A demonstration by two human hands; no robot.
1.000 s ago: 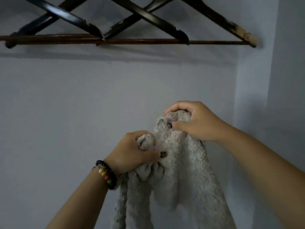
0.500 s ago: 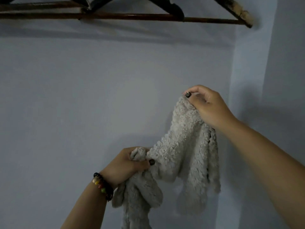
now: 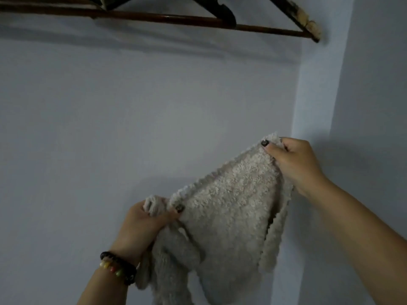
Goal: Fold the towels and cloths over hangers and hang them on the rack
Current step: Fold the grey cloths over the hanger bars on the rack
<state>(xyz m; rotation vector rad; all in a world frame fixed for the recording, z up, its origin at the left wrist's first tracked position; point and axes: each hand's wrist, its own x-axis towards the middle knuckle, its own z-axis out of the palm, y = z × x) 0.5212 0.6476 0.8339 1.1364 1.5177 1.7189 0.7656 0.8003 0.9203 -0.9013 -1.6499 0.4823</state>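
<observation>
1. The towel (image 3: 229, 221), a pale, nubbly grey-beige cloth, is held in the air in front of a plain bluish wall (image 3: 110, 128), low and right of centre in the view.
2. Its held top edge runs on a slant, from low at the left to high at the right; this stretched edge is the long axis that shows.
3. Below that edge the cloth hangs as a broad panel, with looser folds bunched under the lower end and a second layer trailing down the right side. The bottom of the towel runs out of view.
4. The right hand (image 3: 295, 164) pinches the upper right corner, thumb on the near face and fingers curled behind; a tuft of the corner stands just above the thumb.
5. The left hand (image 3: 143, 225) grips the lower end of the edge, fingers curled round a gathered wad of cloth, thumb pressed across the front. A beaded bracelet (image 3: 117, 267) sits on that wrist.
6. The rack (image 3: 167, 18), a thin brown bar, crosses the top of the view, sloping slightly down to the right, well above both hands.
7. Dark hangers (image 3: 218, 12) are partly visible at the bar, their upper parts cut off by the frame; the rightmost arm has a chipped, pale end.
8. Bare wall lies between the towel and the bar. A wall corner (image 3: 297, 106) stands just behind the right hand.
</observation>
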